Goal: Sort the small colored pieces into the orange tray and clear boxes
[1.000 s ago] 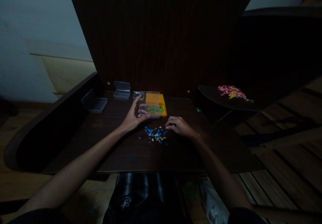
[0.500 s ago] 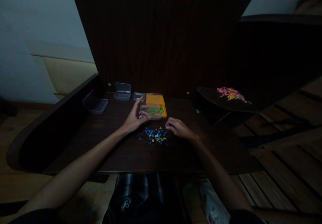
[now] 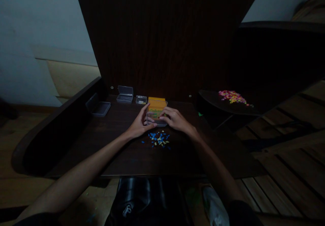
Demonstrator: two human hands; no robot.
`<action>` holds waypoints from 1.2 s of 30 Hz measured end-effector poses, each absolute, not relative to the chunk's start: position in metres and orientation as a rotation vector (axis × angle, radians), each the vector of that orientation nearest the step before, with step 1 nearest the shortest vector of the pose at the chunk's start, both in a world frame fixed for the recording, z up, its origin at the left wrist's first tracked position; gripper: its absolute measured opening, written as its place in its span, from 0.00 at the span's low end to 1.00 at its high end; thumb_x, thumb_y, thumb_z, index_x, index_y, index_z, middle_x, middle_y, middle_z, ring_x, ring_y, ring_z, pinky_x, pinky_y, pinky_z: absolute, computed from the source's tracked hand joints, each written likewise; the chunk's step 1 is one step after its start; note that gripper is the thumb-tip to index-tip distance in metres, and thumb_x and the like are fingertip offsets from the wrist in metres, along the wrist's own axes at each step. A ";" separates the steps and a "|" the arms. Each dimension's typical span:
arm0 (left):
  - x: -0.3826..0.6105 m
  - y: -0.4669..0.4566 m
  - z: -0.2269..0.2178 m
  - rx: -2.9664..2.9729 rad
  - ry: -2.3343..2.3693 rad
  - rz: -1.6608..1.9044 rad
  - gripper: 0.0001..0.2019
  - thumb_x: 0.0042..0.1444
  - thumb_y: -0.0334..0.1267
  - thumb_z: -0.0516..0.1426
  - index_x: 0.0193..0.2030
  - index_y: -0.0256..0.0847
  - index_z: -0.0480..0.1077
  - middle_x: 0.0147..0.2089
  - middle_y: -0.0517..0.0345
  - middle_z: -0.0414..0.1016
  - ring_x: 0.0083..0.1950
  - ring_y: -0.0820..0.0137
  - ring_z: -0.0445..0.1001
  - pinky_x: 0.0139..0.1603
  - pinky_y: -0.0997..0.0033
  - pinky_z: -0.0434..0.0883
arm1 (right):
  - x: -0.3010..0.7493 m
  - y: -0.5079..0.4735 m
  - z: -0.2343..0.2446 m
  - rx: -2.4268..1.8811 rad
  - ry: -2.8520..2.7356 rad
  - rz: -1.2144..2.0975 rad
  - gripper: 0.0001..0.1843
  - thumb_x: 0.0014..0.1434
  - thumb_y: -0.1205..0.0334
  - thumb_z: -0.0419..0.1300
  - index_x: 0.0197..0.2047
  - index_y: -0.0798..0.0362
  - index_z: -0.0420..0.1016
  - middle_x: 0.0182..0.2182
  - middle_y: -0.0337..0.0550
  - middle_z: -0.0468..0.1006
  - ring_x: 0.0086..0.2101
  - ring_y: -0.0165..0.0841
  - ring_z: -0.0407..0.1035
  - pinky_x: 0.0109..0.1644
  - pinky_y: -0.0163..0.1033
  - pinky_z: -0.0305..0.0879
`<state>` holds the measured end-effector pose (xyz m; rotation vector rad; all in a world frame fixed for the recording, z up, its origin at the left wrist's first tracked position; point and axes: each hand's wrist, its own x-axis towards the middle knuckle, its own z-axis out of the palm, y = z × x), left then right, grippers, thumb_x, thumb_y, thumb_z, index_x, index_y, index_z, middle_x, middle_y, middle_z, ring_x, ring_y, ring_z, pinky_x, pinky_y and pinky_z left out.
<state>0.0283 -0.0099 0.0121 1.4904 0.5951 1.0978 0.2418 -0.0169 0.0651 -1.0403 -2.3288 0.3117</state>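
Observation:
My left hand (image 3: 142,122) grips the left side of a clear plastic box (image 3: 158,125), its thumb along the near edge and its fingers at the far side. Over the right part of this box is my right hand (image 3: 175,118), with thumb and fingertips pinched together; a tiny dark reddish spot shows at the tips, too small to name. Behind the clear box stands an open orange box (image 3: 156,104), with green bits showing through the clear plastic. A loose pile of small blue and pale yellow pieces (image 3: 158,139) lies on the table just below both hands.
Clear lidded boxes stand open at the left (image 3: 101,109), at the back (image 3: 125,99) and beside the orange box (image 3: 141,100). Pink and yellow pieces (image 3: 233,97) cover part of a raised shelf at right. A dark panel (image 3: 162,43) rises behind the table (image 3: 122,161).
My left hand has brought the clear box slightly right and nearer to me. My right hand has moved up and left, from beside the pile to over the box.

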 end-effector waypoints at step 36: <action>0.018 -0.001 0.015 1.411 0.673 1.138 0.53 0.43 0.36 0.71 0.71 0.53 0.44 0.59 0.45 0.65 0.42 0.69 0.75 0.46 0.62 0.77 | 0.255 -0.024 0.036 -1.240 -2.519 0.655 0.11 0.57 0.61 0.63 0.41 0.56 0.83 0.19 0.34 0.69 0.21 0.24 0.59 0.28 0.30 0.53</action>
